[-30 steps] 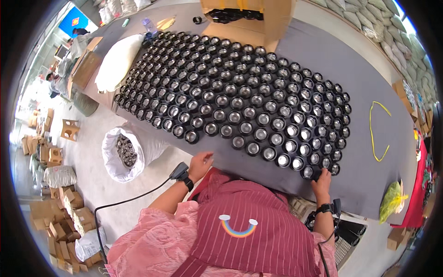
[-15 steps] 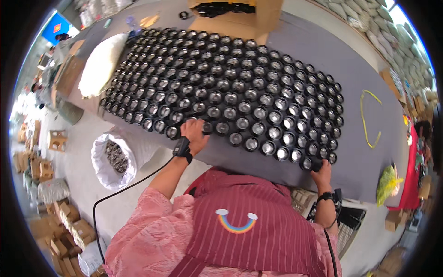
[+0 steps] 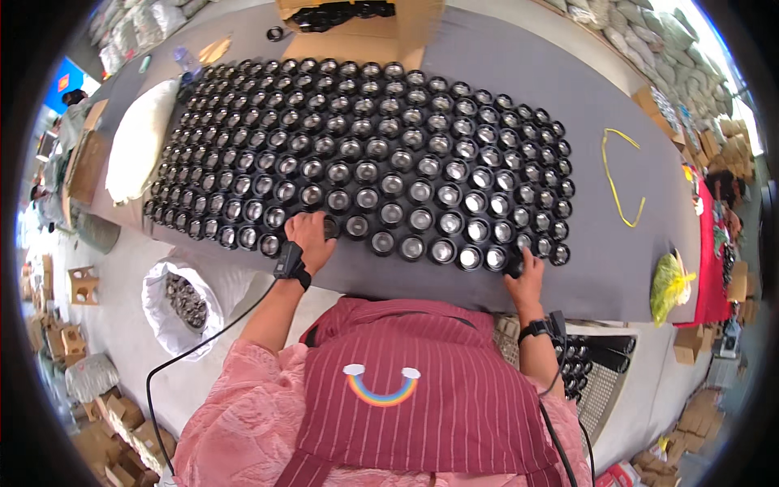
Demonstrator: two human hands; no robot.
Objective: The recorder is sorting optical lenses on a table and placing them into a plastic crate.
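Rows of short black round cups with shiny silver insides (image 3: pixel 377 148) stand close together on a grey-covered table (image 3: pixel 503 61). At the near edge of the rows, my left hand (image 3: pixel 311 239) has its fingers bent around a black cup (image 3: pixel 330 227), which sits between thumb and forefinger. Farther right, the thumb and fingers of my right hand (image 3: pixel 526 280) close on another black cup (image 3: pixel 514 264) at the end of the front row. That cup looks dark, and its silver inside is not visible. Both wrists wear black bands with cables.
An open cardboard box (image 3: pixel 357 40) with black parts stands at the back. A white sack (image 3: pixel 142 142) lies left of the cups. On the floor, another white sack (image 3: pixel 213 312) holds small metal pieces. Yellow strap (image 3: pixel 608 174) and a yellow-green bag (image 3: pixel 669 284) lie at right.
The view has shifted, so the table sits further left. My right hand still holds its cup, whose silver inside showed before and now does not. My left hand stays at the near row.
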